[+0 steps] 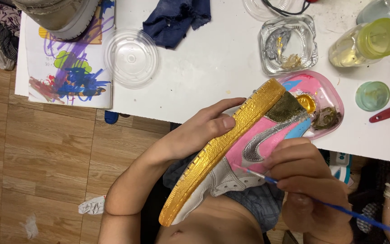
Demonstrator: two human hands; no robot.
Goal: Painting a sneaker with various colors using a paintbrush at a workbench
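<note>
From the head camera, the left hand (204,129) grips a sneaker (244,149) by its gold-painted sole, holding it tilted above the lap at the edge of the white surface (213,68). The right hand (305,180) pinches a blue paintbrush (339,208), its tip touching the sneaker's pink side. A paint-smeared palette (328,97) lies just beyond.
</note>
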